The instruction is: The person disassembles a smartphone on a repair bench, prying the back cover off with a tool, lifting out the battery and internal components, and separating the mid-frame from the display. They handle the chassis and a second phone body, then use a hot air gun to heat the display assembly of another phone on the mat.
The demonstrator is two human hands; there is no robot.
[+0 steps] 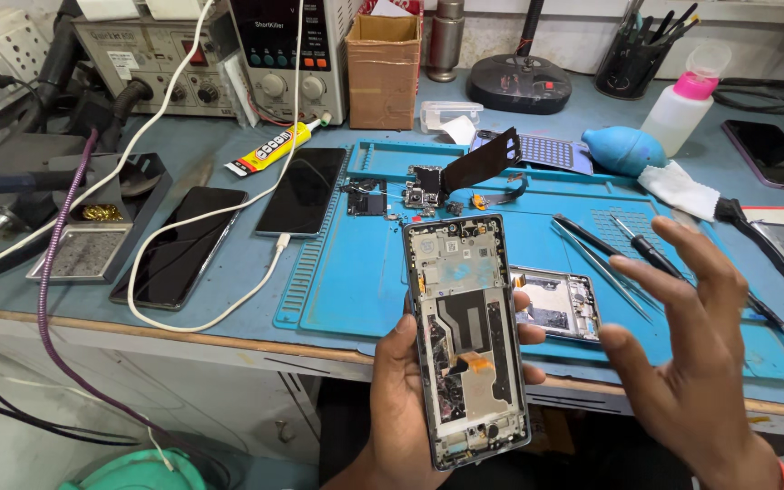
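Observation:
My left hand [403, 399] grips an opened phone [466, 338] upright, its back cover off and the inner frame, boards and an orange flex showing. My right hand [690, 338] hovers to the right of the phone, fingers spread, holding nothing. Behind the phone a second metal phone frame [557, 304] lies on the blue work mat [356, 272]. Tweezers [601, 259] and a black screwdriver [644, 247] rest on the mat just beyond my right fingers.
Loose phone parts [415, 192] and a dark flex strip [483, 161] lie at the mat's back. Two dark phones [179, 245] [303, 189] sit to the left, one on a white cable. A glue tube [269, 150], cardboard box [383, 68], blue blower [623, 150] and bottle [682, 107] stand behind.

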